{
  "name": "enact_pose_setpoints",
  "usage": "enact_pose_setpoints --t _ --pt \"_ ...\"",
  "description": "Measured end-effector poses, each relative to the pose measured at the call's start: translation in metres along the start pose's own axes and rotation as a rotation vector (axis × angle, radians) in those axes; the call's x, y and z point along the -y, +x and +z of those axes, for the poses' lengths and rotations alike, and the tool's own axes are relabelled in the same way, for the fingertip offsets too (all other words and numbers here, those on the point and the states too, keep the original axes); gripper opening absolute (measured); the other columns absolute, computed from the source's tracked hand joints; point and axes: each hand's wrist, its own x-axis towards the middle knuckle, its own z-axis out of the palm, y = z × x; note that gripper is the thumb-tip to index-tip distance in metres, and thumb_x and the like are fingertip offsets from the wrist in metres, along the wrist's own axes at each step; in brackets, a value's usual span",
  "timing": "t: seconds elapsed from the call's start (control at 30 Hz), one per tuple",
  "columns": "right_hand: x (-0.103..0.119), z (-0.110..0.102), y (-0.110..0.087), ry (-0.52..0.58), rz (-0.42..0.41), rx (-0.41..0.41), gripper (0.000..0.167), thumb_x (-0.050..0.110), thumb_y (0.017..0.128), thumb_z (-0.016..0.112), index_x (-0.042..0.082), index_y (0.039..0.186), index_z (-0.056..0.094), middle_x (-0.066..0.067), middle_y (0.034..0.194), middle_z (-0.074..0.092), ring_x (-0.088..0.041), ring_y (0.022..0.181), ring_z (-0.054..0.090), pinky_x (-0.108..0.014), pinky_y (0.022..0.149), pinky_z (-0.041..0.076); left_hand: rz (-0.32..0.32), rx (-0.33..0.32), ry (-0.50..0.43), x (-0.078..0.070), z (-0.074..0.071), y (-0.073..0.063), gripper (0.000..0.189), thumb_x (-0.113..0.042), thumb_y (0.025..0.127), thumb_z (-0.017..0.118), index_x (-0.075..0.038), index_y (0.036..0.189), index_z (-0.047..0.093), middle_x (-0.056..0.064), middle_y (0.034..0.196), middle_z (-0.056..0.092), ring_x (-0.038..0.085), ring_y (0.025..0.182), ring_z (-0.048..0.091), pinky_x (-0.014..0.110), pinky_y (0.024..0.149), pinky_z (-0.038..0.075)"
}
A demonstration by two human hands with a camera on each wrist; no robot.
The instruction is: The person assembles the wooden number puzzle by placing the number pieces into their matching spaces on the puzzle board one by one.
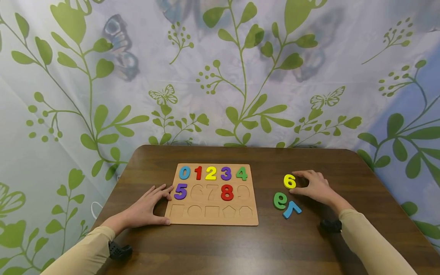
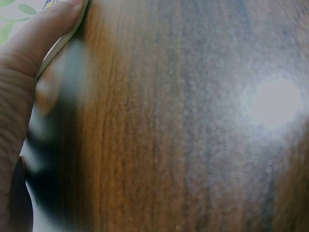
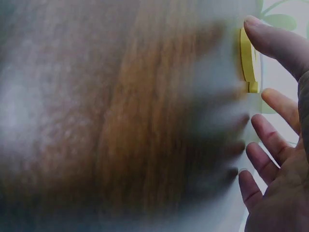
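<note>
The wooden number board (image 1: 213, 218) lies flat on the table, holding coloured digits in two rows, among them a purple 5 (image 1: 180, 191) and a red 8 (image 1: 227, 192). My left hand (image 1: 148, 210) rests against the board's left edge, fingers and thumb spread. To the right of the board, my right hand (image 1: 314, 187) reaches to a yellow 6 (image 1: 290, 181), thumb and index finger at its two ends. In the right wrist view the thumb (image 3: 275, 43) overlaps the yellow 6 (image 3: 247, 60); the other fingers are spread. Firm contact cannot be told.
Near the yellow 6 lie a green 9 (image 1: 280, 201) and a blue 7 (image 1: 292, 209). Bare recesses show in the board's middle and bottom rows. The brown table (image 1: 206, 252) ends at a leaf-patterned cloth (image 1: 213, 95) behind it.
</note>
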Motion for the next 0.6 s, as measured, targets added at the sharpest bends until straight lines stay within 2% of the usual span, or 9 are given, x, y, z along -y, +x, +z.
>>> enact_pose_setpoints --t 0.23,0.6 --pt "0.0003 0.0034 0.0072 -0.032 0.001 -0.010 0.083 0.060 0.081 0.081 0.010 0.144 0.057 -0.025 0.141 0.046 -0.046 0.121 0.034 -0.067 0.090 0.029 0.014 -0.007 0.001 0.0007 0.0000 0.0001 0.065 -0.068 0.075 0.081 -0.026 0.118 0.054 0.002 0.164 0.036 0.038 0.153 0.021 0.064 0.121 0.008" --pt "-0.0023 0.0060 0.0104 -0.049 0.015 -0.031 0.079 0.060 0.082 0.080 0.009 0.139 0.060 -0.026 0.141 0.045 -0.049 0.123 0.035 -0.068 0.091 0.029 0.028 -0.018 -0.002 0.0006 -0.0001 -0.0007 0.064 -0.068 0.076 0.080 -0.026 0.117 0.055 0.004 0.163 0.037 0.041 0.152 0.023 0.066 0.120 0.009"
